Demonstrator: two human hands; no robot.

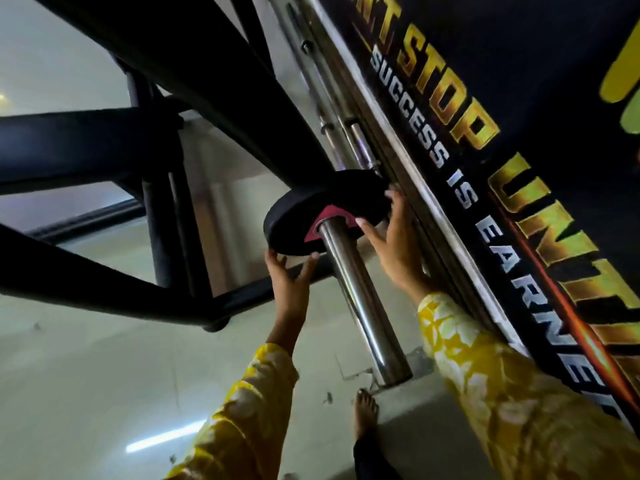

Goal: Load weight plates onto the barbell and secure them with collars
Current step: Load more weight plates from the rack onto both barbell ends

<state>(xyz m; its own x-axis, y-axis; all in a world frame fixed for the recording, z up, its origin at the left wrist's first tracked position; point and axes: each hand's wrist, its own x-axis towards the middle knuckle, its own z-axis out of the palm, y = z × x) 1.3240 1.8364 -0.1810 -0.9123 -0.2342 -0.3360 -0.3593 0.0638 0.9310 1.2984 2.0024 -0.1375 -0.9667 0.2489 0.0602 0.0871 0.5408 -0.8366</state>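
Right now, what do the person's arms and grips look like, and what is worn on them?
The left grip and right grip are bare hands, no gloves. The left sleeve and right sleeve are long yellow fabric with a pale floral print.

You have one view only, worn on your head; it faces forward and down, tilted hard sideways; it sits close over your left hand [290,280] and right hand [394,249] at the weight plate [294,216]; the floor [86,375] fills the lower part.
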